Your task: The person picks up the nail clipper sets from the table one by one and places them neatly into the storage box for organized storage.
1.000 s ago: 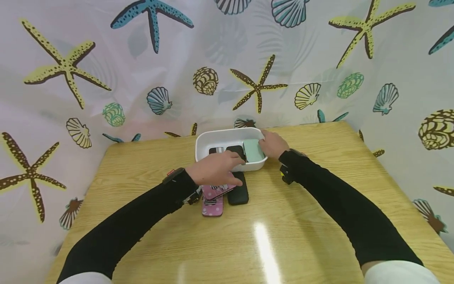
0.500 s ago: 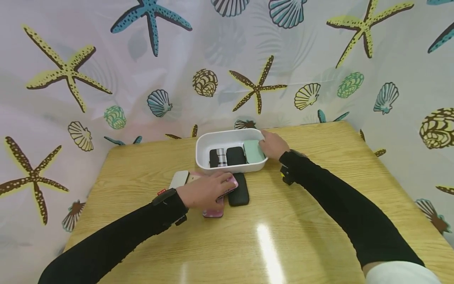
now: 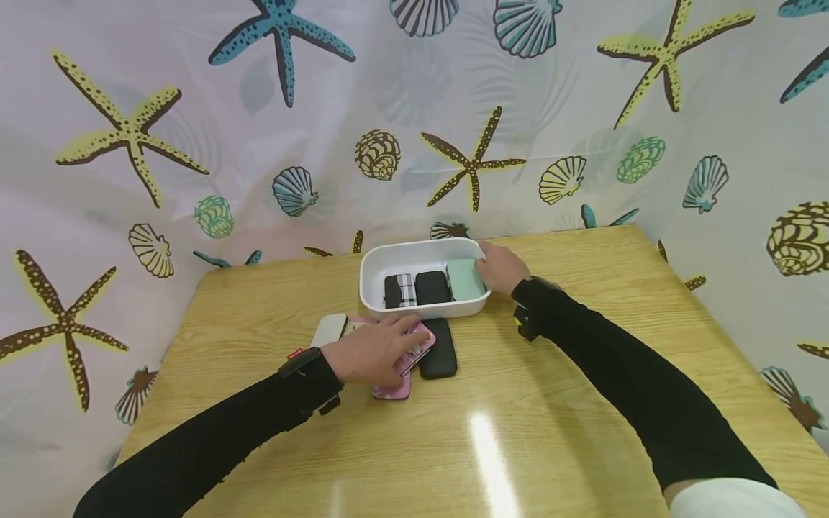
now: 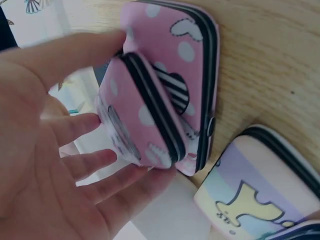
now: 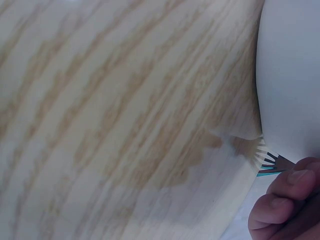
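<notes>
My left hand [image 3: 369, 354] holds a small pink polka-dot zip case [image 4: 142, 110], thumb on one side and fingers along the other. The case tilts over a larger matching pink zip case [image 4: 195, 55] on the table. At the right end of a white plastic tub [image 3: 453, 309], my right hand [image 3: 501, 267] grips the rim; in the right wrist view its fingers are curled by the tub wall. Inside the tub, side by side, lie a black-and-plaid case [image 3: 400, 291], a black case [image 3: 432, 288] and a mint green case [image 3: 463, 279].
A longer black case [image 3: 440, 351] lies in front of the tub, right of the pink ones. Left of my hand are a white case [image 3: 329, 331] and a pastel zip case [image 4: 245, 190] with a cartoon print. A shell-patterned curtain [image 3: 311, 93] hangs behind the wooden table [image 3: 557, 403].
My left hand has come down from above the pink cases, shifted slightly left and taken hold of the small one, tilting it. My right hand stays on the tub's rim.
</notes>
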The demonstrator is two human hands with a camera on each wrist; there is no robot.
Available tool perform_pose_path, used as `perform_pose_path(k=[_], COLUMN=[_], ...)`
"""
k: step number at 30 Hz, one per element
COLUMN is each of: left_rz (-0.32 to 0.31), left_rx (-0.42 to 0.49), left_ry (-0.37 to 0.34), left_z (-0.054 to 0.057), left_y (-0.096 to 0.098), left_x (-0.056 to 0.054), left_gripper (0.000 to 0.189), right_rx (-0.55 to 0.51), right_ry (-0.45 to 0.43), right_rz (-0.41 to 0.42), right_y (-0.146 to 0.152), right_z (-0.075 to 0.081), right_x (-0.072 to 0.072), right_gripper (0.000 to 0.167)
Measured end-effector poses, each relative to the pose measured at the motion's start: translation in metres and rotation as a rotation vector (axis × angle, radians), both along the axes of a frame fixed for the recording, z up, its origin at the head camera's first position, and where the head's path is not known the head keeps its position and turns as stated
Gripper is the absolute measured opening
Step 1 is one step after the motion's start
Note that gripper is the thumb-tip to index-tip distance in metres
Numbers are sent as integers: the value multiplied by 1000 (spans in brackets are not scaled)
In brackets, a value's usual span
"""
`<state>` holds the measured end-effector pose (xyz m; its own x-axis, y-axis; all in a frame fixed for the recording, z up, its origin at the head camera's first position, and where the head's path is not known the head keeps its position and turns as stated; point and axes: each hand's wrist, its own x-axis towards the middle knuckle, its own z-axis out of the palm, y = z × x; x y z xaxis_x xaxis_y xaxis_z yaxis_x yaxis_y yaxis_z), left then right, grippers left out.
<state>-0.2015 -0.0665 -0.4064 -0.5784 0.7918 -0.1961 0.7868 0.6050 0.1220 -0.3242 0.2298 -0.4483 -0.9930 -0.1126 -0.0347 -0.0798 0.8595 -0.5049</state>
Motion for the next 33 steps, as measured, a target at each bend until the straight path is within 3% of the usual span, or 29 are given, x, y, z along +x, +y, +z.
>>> perform_pose_path(k=[5,13,25,33], left_rz=[2,-18,17,-3], left_rx=[-59,-82,-96,-52], left_ry=[-31,-33,-23,-22], left_z=[5,10,2,-1], left_y=[0,2,8,6], left_x=[0,-5,-8,-10], left_gripper=[92,88,96,96], right_rx=[-1,-3,-7,8], right_ry=[1,-15,-8,4], right_rz=[1,-5,0,1], right_y=[1,1,-1,1], right_z=[1,3,-4,-5], right_x=[-1,-1,-2,-3], right_gripper=[51,51,50,51])
